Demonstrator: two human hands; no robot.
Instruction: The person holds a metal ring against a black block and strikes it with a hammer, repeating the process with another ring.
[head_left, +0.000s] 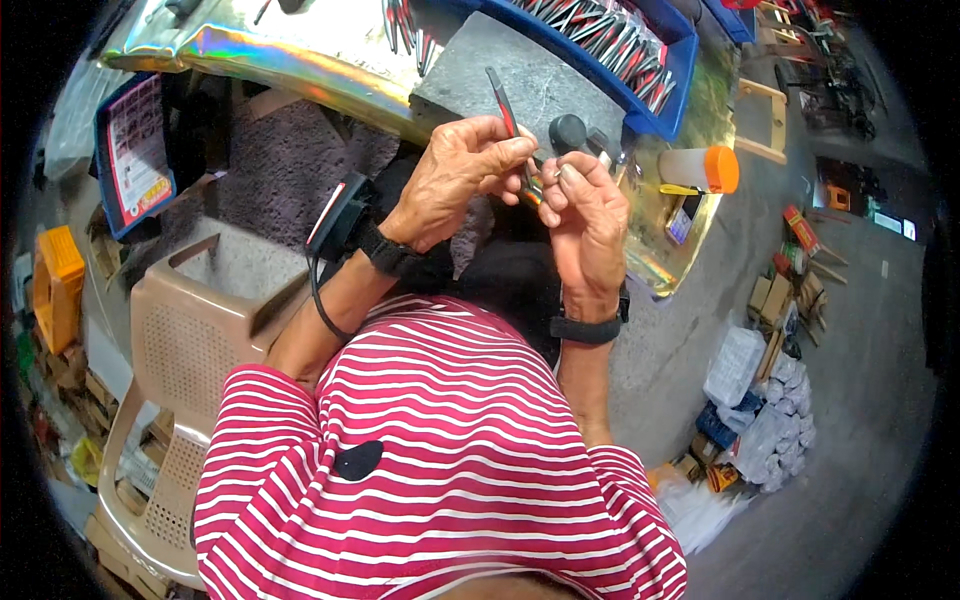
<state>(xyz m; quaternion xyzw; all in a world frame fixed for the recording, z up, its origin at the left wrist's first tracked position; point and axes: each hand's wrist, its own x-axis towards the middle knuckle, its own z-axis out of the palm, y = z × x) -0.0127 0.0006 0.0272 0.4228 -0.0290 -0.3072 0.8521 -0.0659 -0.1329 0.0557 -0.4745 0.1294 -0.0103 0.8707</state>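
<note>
Where the hands meet: the left hand (450, 175) and the right hand (590, 205) are close together at the near side of the bench (300, 50).
Left fingers: curled closed, the thumb pressing a slim red-and-black tool (505, 108) against the forefinger.
Right fingers: bent inward, thumb and forefinger drawn together beside the tool's lower part; I can't tell whether something tiny sits between them.
Held tool: in the left hand, tilted, its dark upper end pointing away from the person, over the near edge of a grey slab (480, 65).
Blue tray: beyond the slab, this long tray (684, 80) is crowded with slim tools (610, 45) in red, black and silver, lying heaped at slightly different angles.
Loose bunch: several more such pieces (400, 25) lie on the bench, left of the slab.
Slab: near its right corner sits a round black cap (567, 133).
Jar: a cloudy jar (683, 165) with an orange lid (721, 169) lies on its side at the bench's right; its contents I can't make out.
Orange crate: this crate (58, 290) stands far left, beyond a beige plastic chair (180, 320); its inside is hidden.
Floor bags: pale, bulging bags (785, 430) are piled on the right, near a clear plastic bundle (735, 365).
</note>
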